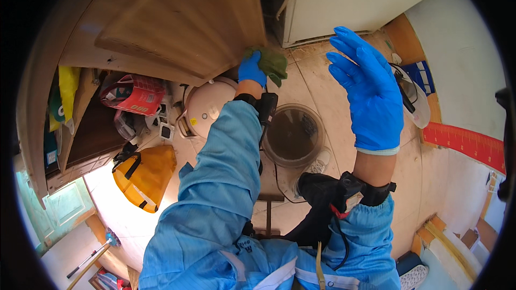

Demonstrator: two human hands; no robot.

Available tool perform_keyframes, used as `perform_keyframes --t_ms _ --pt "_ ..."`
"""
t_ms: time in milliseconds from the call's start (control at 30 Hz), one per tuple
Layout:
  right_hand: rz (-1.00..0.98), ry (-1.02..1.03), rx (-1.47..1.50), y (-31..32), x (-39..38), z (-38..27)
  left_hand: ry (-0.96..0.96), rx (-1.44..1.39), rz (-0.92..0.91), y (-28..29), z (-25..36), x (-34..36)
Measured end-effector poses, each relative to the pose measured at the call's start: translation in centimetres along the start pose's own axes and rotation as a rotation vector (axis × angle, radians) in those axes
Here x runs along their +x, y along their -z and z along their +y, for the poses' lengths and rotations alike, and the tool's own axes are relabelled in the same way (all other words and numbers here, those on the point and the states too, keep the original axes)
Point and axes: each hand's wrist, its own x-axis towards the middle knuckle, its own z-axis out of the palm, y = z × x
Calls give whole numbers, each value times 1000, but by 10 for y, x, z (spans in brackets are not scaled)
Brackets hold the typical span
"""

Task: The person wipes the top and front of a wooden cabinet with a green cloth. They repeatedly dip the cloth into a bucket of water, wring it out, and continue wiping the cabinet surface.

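My left hand (251,70), in a blue glove, is closed on a dark green cloth (273,64). It presses the cloth to the lower edge of a brown wooden cabinet door (183,16). My right hand (373,91), also gloved in blue, is raised on the right with its fingers stretched out and nothing in it. Below and between the hands stands a round bucket (293,134) of murky grey-brown water. Part of the cloth is hidden behind my left fingers.
A round pale appliance (208,104) stands left of the bucket, near a red bag (134,94) in the open cabinet. An orange-yellow bag (145,177) lies on the tiled floor (306,83). A white cabinet (349,0) stands ahead; a red measuring strip (465,144) runs along the right wall.
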Motion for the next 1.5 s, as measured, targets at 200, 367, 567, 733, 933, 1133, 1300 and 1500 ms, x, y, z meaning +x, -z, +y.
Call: perform_keyframes --t_ms 200,367,567,733,933,1133,1300,1500 --pt "40 65 13 11 1 0 72 86 -222 5 8 -14" --pt "91 101 43 16 1 -11 199 313 -289 -25 25 -57" --pt "48 134 102 6 -9 -27 117 1186 -568 -14 16 -100" --pt "31 112 28 25 -28 -30 101 1355 -386 15 -39 -192" --pt "608 -490 418 59 -74 42 244 1341 -171 50 -67 -261" --pt "253 -321 427 98 -129 94 268 1146 -157 44 -89 -274" --pt "498 -697 213 129 -173 198 299 1076 -155 66 -116 -245" --pt "525 -929 248 126 -180 272 65 1519 -115 100 -143 -212"
